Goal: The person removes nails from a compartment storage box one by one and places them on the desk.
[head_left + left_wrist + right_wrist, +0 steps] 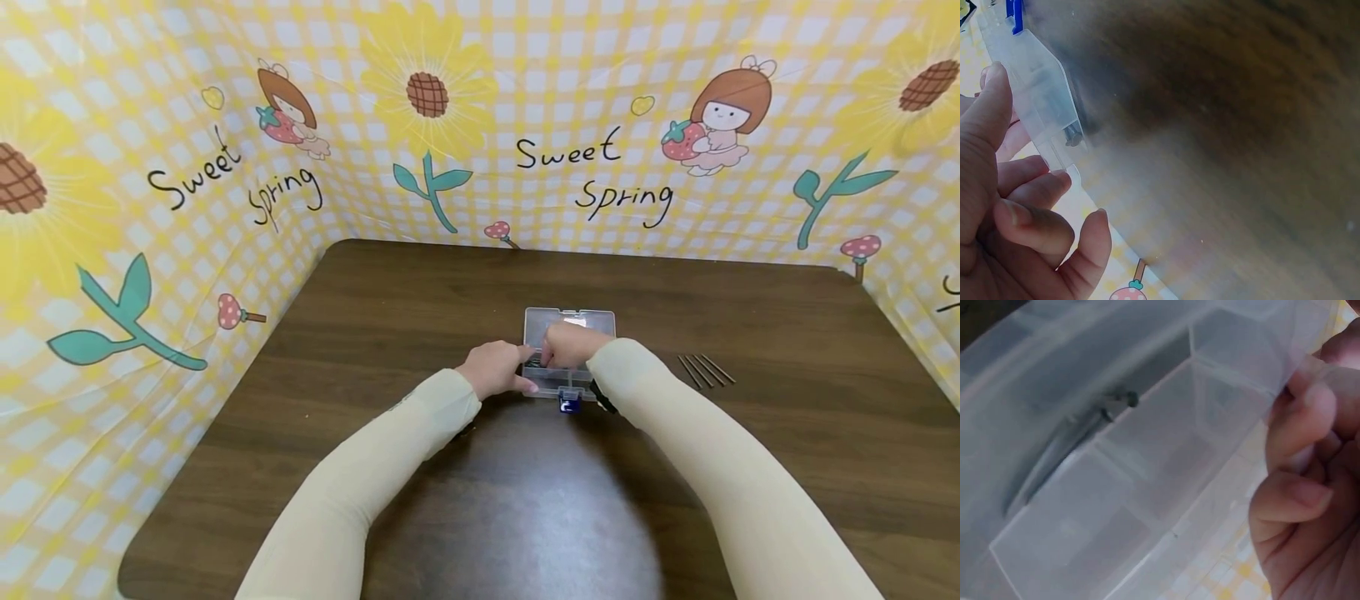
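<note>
A clear plastic compartment box point(547, 385) stands on the table with its lid point(536, 323) raised at the back and a blue latch point(570, 405) at the front. My left hand point(495, 368) grips the box's left end, thumb near the front and fingers farther back. My right hand point(572, 344) reaches down into the back left compartment, its fingertips hidden in the head view. Thin metal nails point(1054, 464) show blurred through the box wall in the right wrist view. Whether the right fingers pinch anything is not visible.
Several long thin nails point(705, 371) lie side by side on the brown wooden table point(420, 292), right of the box. A yellow checked cloth point(480, 192) with flower prints stands along the table's back and left edges.
</note>
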`<state>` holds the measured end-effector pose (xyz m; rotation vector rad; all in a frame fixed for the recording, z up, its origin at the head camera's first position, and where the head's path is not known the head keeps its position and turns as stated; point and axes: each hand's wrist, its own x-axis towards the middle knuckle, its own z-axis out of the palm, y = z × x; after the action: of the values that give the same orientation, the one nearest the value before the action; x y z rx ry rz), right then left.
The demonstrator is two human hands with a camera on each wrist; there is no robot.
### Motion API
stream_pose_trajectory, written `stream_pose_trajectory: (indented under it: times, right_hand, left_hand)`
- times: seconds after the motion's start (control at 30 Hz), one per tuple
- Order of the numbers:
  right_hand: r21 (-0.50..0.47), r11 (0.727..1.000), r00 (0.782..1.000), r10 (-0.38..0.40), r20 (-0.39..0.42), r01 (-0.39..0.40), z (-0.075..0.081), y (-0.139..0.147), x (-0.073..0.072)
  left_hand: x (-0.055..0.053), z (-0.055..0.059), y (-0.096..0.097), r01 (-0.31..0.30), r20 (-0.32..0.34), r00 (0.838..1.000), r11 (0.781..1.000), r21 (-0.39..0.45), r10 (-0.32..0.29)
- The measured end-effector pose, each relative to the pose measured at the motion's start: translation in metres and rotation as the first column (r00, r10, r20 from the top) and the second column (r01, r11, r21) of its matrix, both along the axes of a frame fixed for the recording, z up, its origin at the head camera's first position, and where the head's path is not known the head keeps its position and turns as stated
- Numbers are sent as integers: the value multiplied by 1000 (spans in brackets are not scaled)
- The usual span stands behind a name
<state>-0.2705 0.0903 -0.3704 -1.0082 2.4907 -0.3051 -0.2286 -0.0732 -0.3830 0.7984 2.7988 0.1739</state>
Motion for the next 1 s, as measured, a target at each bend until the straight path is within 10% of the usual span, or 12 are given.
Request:
stream_pose_trajectory:
  times: [1.0]
  right_hand:
    - [-46,995,996,87,0,-87,7,11,6]
  left_hand:
    - [0,3,2,-13,-5,1000,1000,-18,13]
